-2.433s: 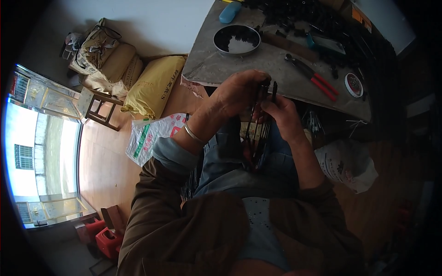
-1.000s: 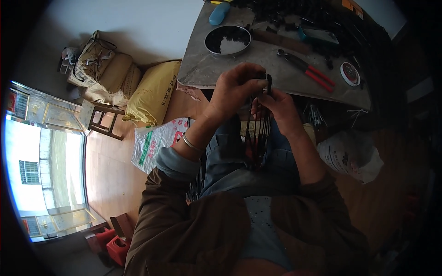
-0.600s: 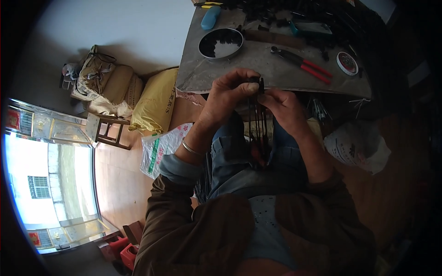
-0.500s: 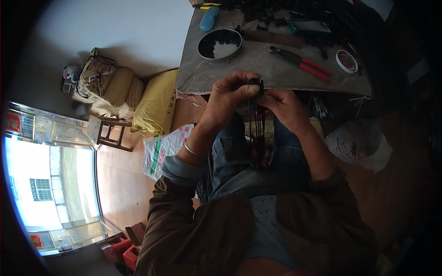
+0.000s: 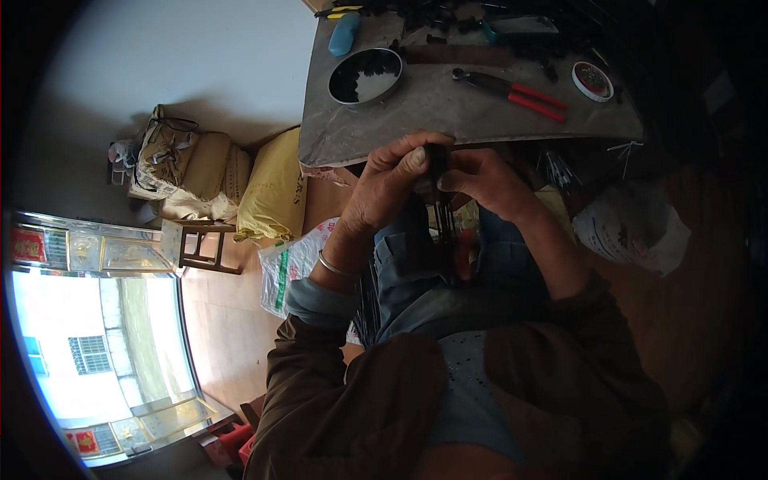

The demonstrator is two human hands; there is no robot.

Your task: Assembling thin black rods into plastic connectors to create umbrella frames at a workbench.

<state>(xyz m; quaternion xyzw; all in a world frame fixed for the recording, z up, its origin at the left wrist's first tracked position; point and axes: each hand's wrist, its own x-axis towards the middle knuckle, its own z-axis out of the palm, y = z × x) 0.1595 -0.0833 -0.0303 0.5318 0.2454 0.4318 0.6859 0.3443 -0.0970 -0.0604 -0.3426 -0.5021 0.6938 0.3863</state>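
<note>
Upright between my hands, over my lap, is a folded black umbrella frame [image 5: 440, 190], as its bundle of thin parallel rods suggests. My left hand [image 5: 388, 180] is closed around its dark top end, thumb pressed to the near face. Just below the top, my right hand [image 5: 490, 182] pinches the rods from the right side with bent fingers. The lower end reaches down between my knees, where a blurred reddish part [image 5: 464, 254] shows. What lies under my fingertips is hidden.
On the table [image 5: 320, 120] ahead lie red-handled pliers [image 5: 534, 102], a bowl [image 5: 366, 104] of black and white bits, a round white lid [image 5: 578, 74] and a blue case [image 5: 345, 34]. Sacks [image 5: 276, 188] and a wooden stool [image 5: 210, 248] stand left; a plastic bag [image 5: 632, 232] sits right.
The umbrella frame's top has tilted slightly toward me and left, showing more of its dark end. My left hand has turned a little with it. The whole view has shifted slightly.
</note>
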